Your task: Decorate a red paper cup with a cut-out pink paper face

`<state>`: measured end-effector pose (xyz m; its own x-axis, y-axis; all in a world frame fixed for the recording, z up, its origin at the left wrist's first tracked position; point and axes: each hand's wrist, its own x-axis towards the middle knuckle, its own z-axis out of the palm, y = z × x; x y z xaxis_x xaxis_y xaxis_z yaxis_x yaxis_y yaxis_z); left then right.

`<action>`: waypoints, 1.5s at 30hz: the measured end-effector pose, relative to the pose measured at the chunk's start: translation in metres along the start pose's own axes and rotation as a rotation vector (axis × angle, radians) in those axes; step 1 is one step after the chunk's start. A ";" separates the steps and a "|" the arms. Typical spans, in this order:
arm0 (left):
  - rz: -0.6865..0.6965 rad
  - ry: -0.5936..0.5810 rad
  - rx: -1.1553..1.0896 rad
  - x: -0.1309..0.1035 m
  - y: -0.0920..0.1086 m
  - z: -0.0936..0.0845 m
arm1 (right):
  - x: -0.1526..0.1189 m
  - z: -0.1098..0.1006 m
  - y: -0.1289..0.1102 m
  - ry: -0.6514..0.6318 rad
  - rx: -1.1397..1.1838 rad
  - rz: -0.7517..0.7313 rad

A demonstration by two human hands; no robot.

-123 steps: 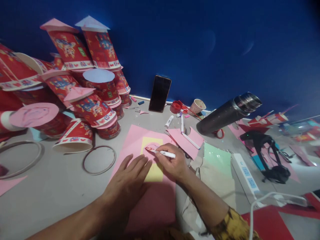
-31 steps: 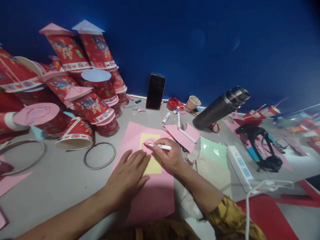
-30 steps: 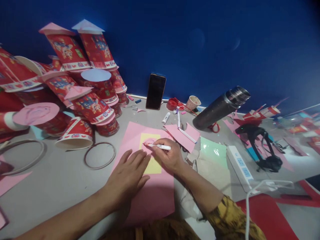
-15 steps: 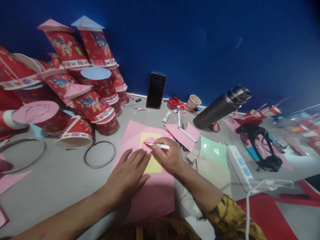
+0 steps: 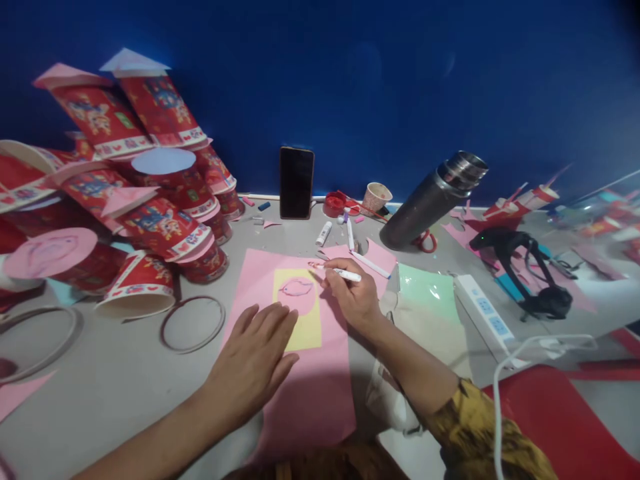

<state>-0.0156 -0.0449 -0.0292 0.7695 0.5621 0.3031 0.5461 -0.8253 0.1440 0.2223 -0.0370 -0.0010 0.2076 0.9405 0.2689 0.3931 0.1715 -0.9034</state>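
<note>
Yellow paper (image 5: 306,333), bearing an oval line drawing (image 5: 296,287), lies on pink paper (image 5: 313,400) mid-view. Taking that as my dial, I see red paper cups (image 5: 160,227) stacked at ten o'clock and a thin ring (image 5: 223,320) at nine. My left hand (image 5: 255,353) is open, palm down, at eight, overlapping the yellow edge. A phone (image 5: 297,183) leans at twelve. At three, my right hand (image 5: 354,297) pinches a white marker (image 5: 346,274), tip near the one o'clock corner. A dark flask (image 5: 415,210) tilts at two.
</note>
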 end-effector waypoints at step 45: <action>-0.335 0.107 -0.358 0.014 -0.005 0.003 | -0.010 0.001 0.001 -0.381 -0.398 -0.146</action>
<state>-0.0069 -0.0324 -0.0287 0.5230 0.8059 0.2775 0.5946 -0.5782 0.5587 0.2198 -0.0463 -0.0049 -0.1826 0.9675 0.1751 0.7162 0.2529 -0.6504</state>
